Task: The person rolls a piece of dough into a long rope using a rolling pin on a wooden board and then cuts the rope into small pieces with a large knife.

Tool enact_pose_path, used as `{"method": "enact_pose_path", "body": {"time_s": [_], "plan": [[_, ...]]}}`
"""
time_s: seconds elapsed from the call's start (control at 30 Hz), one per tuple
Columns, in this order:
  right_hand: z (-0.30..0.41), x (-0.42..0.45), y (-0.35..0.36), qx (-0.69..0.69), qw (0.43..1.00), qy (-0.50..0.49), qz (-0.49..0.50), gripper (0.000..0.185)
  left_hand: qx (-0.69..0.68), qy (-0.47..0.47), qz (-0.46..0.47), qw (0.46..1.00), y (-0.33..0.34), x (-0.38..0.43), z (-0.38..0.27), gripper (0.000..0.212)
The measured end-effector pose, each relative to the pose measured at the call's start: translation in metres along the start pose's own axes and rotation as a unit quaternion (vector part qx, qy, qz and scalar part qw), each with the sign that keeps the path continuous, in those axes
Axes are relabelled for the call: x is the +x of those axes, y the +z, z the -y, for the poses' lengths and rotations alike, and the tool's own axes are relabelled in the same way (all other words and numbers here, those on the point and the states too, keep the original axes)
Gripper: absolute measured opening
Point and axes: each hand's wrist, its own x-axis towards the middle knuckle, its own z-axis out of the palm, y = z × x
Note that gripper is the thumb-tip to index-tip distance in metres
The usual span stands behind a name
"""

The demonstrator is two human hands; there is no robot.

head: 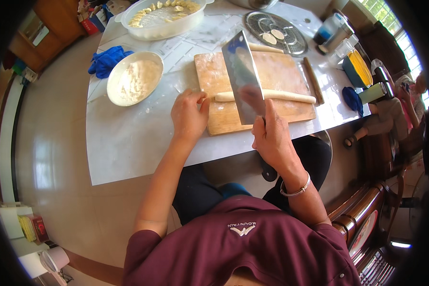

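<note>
My right hand grips the dark handle of a cleaver. The broad steel blade stands tilted up over a long dough rope and hides part of it. That rope lies across a floured wooden cutting board. At the rope's left end is my left hand, fingers curled, with a gap between thumb and forefinger and nothing seen in it. Another dough strip lies along the board's far edge, partly behind the blade. Whether the blade touches the rope cannot be told.
A bowl of flour and a blue cloth sit left. Behind are a plastic tray of shaped dough pieces and a steamer rack with two dough discs. A rolling pin lies right; beyond it sits a person.
</note>
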Motion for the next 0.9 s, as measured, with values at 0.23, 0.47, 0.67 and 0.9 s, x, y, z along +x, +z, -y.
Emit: {"method": "enact_pose_path", "body": {"time_s": [0.23, 0.47, 0.67, 0.9], "plan": [[0.001, 0.000, 0.011, -0.061, 0.998, 0.011, 0.009, 0.028, -0.054, -0.019, 0.040, 0.998, 0.018, -0.001, 0.005, 0.013], [0.006, 0.005, 0.014, -0.095, 0.995, 0.018, 0.023, 0.026, -0.075, -0.015, 0.029, 0.997, 0.024, -0.001, 0.007, 0.011], [-0.002, 0.006, 0.018, -0.109, 0.993, 0.018, 0.028, 0.030, -0.084, 0.002, 0.012, 0.996, 0.026, -0.002, 0.009, 0.010], [-0.003, 0.011, 0.021, -0.124, 0.992, 0.001, 0.039, 0.025, -0.070, 0.045, -0.006, 0.997, 0.030, -0.001, 0.012, 0.009]]}}
